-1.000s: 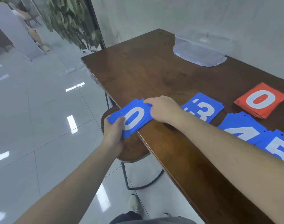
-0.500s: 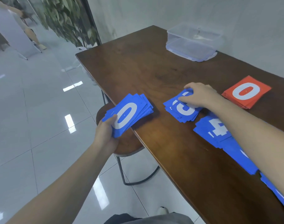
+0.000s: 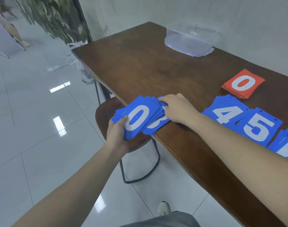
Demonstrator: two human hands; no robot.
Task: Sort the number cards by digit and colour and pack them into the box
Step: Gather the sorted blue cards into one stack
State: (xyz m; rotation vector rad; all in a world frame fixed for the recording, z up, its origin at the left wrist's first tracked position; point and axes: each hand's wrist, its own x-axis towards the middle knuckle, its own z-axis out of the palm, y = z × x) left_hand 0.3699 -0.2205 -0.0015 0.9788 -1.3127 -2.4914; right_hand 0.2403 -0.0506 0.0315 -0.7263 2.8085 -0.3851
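Blue "0" stack gripped in left hand at counter edge; right hand fingers curled on "3" stack. Right: blue "4", "5"; red "0". Far: clear box.

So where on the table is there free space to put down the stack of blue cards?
Bare wood lies between the clear plastic box, the red 0 cards and the brown wooden table's left end. The near edge is crowded: the left hand holds the blue 0 stack, the right hand is on the blue 3 cards, then the blue 4 and 5.
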